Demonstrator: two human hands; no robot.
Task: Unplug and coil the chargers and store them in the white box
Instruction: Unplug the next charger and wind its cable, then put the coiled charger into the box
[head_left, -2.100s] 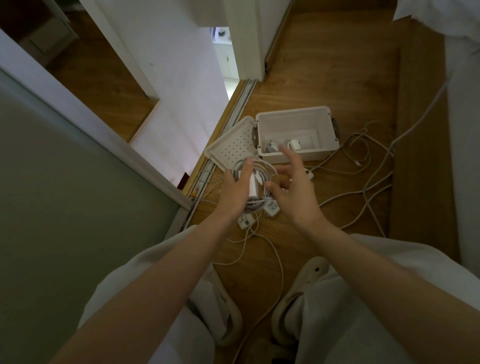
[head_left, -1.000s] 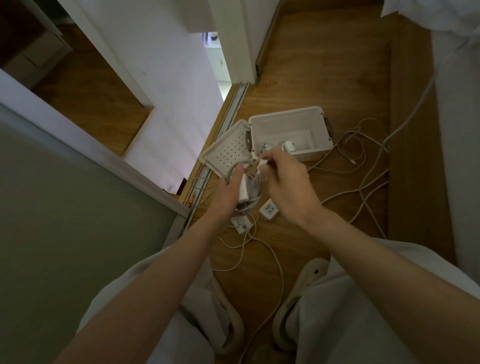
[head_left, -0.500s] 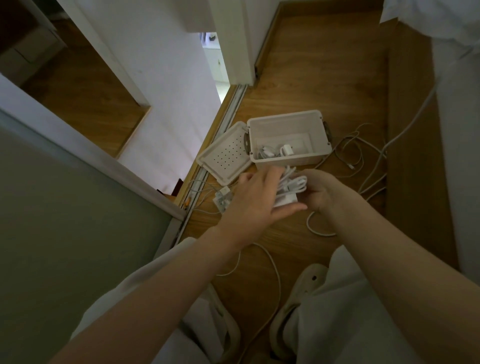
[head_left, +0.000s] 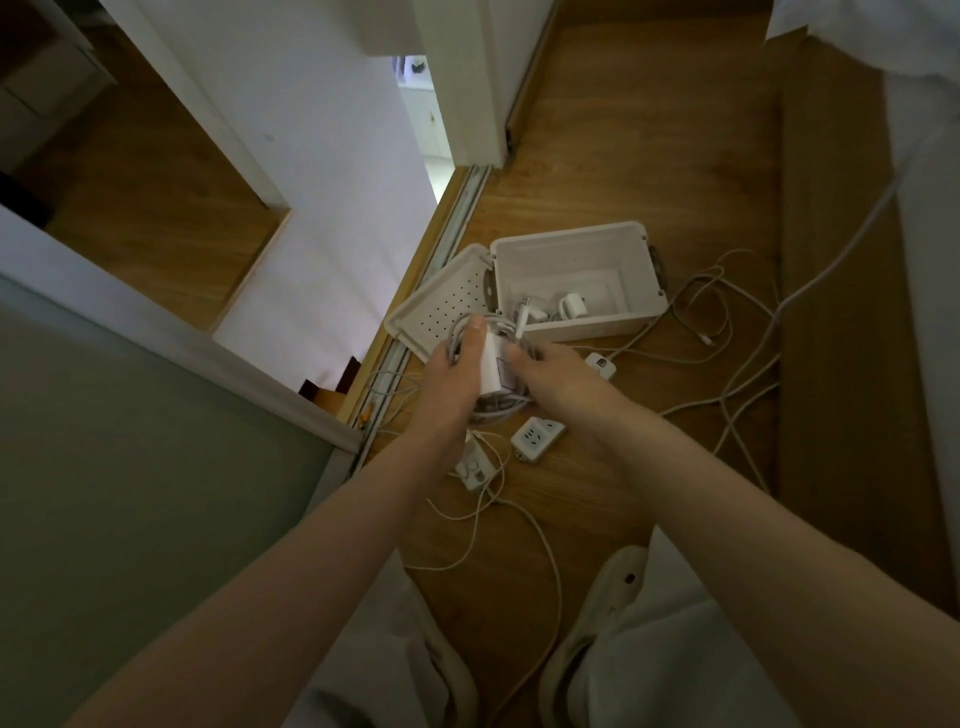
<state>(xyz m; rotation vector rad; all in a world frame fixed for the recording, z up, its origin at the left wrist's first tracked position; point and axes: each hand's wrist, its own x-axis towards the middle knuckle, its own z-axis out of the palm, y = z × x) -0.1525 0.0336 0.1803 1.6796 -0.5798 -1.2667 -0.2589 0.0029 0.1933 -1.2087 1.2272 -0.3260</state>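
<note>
A white charger brick (head_left: 493, 371) with its cable coiled round it is held above the wooden floor (head_left: 623, 130), just in front of the open white box (head_left: 597, 328). It is grasped from both sides: the left hand (head_left: 452, 376) is curled round the coil with its thumb on top, and the right hand (head_left: 561, 387) is closed on the other side with its thumb laid on the brick; fingers of both are clenched on the bundle. Two smaller chargers (head_left: 571, 306) are seen inside the box. A perforated lid (head_left: 441, 312) lies against the box's left end. A socket adapter (head_left: 537, 439) and loose cables (head_left: 727, 322) are scattered on the floor
</note>
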